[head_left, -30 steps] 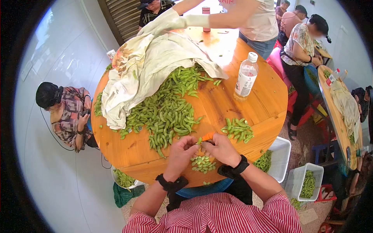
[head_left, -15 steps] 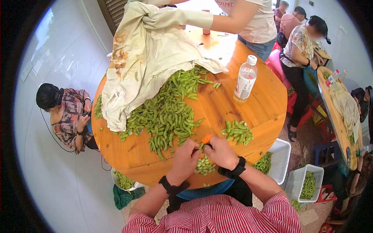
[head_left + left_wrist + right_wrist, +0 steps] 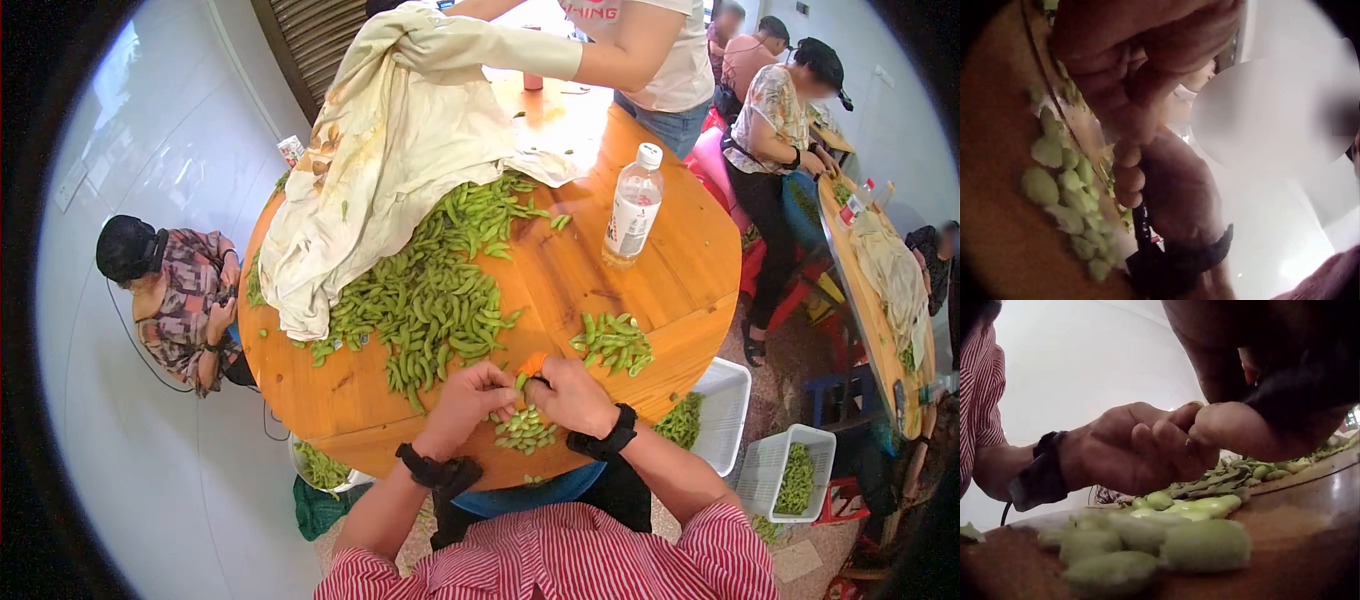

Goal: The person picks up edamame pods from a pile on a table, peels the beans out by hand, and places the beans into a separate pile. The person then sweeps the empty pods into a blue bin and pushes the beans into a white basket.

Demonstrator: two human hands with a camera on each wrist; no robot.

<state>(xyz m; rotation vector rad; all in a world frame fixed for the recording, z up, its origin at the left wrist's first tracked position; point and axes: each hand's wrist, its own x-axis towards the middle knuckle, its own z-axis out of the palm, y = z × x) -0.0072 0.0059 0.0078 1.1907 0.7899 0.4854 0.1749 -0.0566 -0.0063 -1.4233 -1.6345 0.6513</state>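
A green edamame pod (image 3: 521,381) is between my two hands, close above the front of the round wooden table (image 3: 350,420). My right hand (image 3: 578,396) grips it, with an orange band (image 3: 532,365) round one finger. My left hand (image 3: 466,404) has thumb and fingertips pinched together at the pod's near end. In the right wrist view the left hand (image 3: 1141,447) meets the right thumb (image 3: 1235,428), and the pod is mostly hidden. Below the hands lies a small heap of pale green shelled beans (image 3: 525,432), also close up in the left wrist view.
A large pile of edamame pods (image 3: 440,310) lies ahead, partly under a stained white cloth (image 3: 370,200) held up by a person's gloved hand (image 3: 470,50). Several flattened pods (image 3: 612,342) lie at the right. A plastic bottle (image 3: 633,205) stands behind them. A white crate (image 3: 725,410) is below the table's right edge.
My hands came together at the pod, then the left drew slightly back to the left. Across the table, the person with gloves has lifted the cloth higher and shifted it.
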